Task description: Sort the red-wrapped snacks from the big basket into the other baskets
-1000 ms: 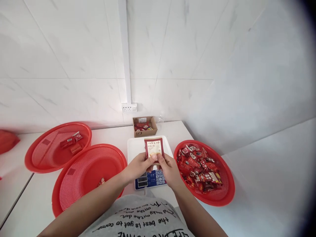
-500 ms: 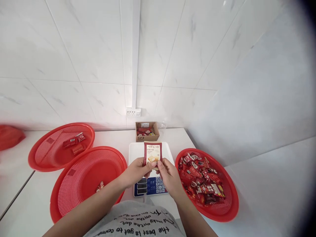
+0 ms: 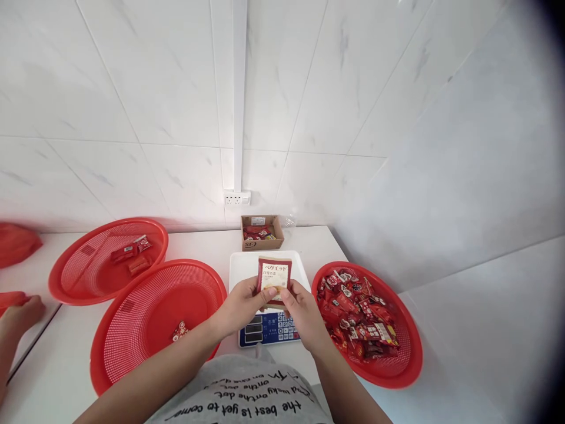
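Note:
Between my two hands is a red and cream snack packet (image 3: 274,275), held upright with its printed face toward me. My left hand (image 3: 244,303) grips its lower left side, thumb across the front. On the lower right side, my right hand (image 3: 299,306) pinches it the same way. Both hands hover over a white weighing scale (image 3: 241,274) with a blue keypad panel, partly hidden by the packet and hands. The fingers behind the packet are mostly out of sight.
To the right stands a red basket (image 3: 412,368) heaped with wrapped snacks. Two red baskets at left, the near one (image 3: 128,318) and the far one (image 3: 66,271), hold a few packets. A cardboard box (image 3: 263,242) of packets sits behind the scale. Another person's hand (image 3: 26,312) shows at far left.
The packet has dipped slightly and tilted back a little in my hands. Another person's hand with something red has come into view at the left edge.

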The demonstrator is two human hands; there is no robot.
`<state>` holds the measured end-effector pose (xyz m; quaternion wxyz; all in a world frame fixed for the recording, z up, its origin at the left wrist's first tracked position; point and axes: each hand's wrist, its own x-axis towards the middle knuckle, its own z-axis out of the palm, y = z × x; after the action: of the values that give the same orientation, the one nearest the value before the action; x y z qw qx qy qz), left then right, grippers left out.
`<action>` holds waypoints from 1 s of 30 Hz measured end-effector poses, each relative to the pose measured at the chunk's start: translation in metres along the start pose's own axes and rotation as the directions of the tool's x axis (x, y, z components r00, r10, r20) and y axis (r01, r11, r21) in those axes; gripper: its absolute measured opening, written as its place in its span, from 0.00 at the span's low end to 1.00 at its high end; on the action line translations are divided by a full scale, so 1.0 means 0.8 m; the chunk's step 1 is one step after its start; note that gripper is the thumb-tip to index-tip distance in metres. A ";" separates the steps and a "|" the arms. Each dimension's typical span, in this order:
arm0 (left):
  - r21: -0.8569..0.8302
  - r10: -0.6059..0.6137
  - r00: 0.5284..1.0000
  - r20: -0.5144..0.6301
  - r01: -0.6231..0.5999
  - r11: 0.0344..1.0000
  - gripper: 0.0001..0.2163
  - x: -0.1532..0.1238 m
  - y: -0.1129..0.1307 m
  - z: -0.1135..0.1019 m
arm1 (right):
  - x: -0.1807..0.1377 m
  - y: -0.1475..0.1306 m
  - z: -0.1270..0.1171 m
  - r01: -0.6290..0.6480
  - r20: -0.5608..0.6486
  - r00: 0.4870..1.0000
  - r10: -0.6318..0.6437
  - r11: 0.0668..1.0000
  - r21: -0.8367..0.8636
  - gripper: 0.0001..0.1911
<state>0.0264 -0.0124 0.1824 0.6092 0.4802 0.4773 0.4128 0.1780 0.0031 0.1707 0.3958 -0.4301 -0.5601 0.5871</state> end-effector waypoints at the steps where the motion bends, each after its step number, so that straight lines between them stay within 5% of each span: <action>1: -0.001 0.013 1.000 0.028 -0.013 1.000 0.19 0.000 -0.002 0.001 | 0.001 0.000 -0.001 -0.013 0.027 1.000 0.012 0.999 0.049 0.16; 6: -0.029 0.059 0.998 -0.005 -0.059 0.998 0.19 0.002 -0.006 0.007 | 0.001 -0.001 -0.003 -0.035 0.065 0.998 0.024 0.983 0.183 0.16; 14: -0.048 0.004 0.999 -0.050 -0.006 0.999 0.16 -0.003 0.011 0.002 | 0.002 0.000 -0.002 -0.017 0.015 1.000 0.017 0.999 0.031 0.20; 21: 0.040 0.018 0.998 -0.055 -0.016 0.999 0.15 -0.003 0.012 0.003 | 0.003 0.001 -0.003 0.017 0.034 0.999 -0.023 0.988 0.153 0.18; 30: -0.035 0.042 0.998 -0.043 -0.044 0.998 0.15 0.001 0.009 0.003 | 0.004 0.002 -0.007 0.010 0.001 1.000 -0.010 0.996 0.093 0.19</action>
<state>0.0290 -0.0106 0.1891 0.5984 0.4705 0.4723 0.4444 0.1828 0.0076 0.1690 0.4180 -0.4079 -0.5345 0.6109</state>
